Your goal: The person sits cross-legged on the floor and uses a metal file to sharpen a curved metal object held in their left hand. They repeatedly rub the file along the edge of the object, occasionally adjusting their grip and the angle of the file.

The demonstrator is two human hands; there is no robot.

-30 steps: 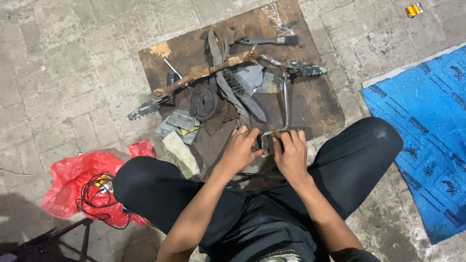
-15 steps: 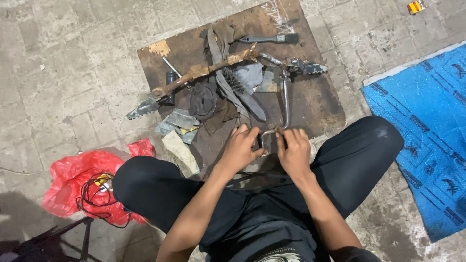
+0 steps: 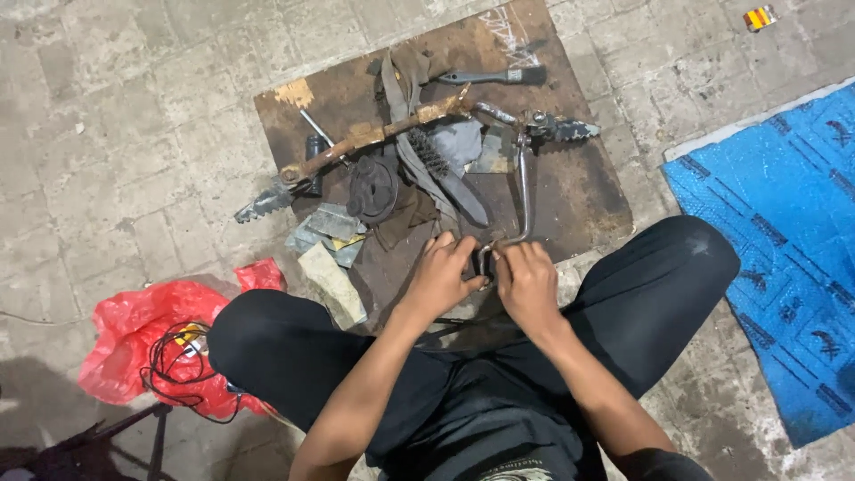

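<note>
I sit cross-legged at the near edge of a rusty brown board [image 3: 579, 187]. My left hand [image 3: 443, 276] and my right hand [image 3: 527, 283] meet over a small dark metal part [image 3: 484, 259], both gripping it between the fingers. That part sits at the near end of a bent chrome lever [image 3: 526, 183] that runs up the board. Whether the part is joined to the lever is hidden by my fingers. A rusty footrest bar [image 3: 374, 138] with toothed pegs lies across the board beyond my hands.
On the board lie a round black part [image 3: 372, 187], a wire brush [image 3: 429, 153], grey rags [image 3: 459, 142], a dark handled tool [image 3: 490, 77] and folded sandpaper pieces [image 3: 331, 267]. A red plastic bag [image 3: 142, 321] with black cable lies left. A blue mat [image 3: 784, 240] covers the right.
Both hands stay on the small part and shift only slightly against each other. The view has dropped a little.
</note>
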